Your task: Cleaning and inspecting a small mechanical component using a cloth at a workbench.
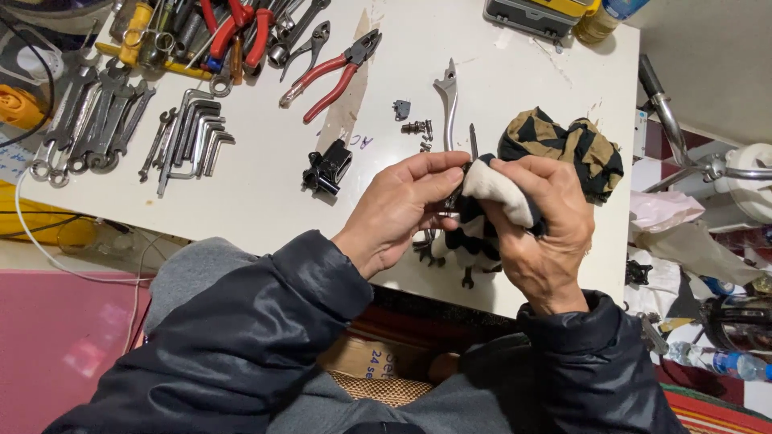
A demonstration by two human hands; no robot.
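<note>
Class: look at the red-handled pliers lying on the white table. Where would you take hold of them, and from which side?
Probably by the two red handles of the pliers, coming from the near-left, where the handles point. They are long, padded and lie flat and apart from other tools; the metal head points away to the upper right.

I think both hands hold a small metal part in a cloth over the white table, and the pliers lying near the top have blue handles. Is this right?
Not quite: the pliers have red handles, not blue, as the head view shows. The rest holds: the left hand and the right hand hold a small metal part in a cloth over the white table.
</note>
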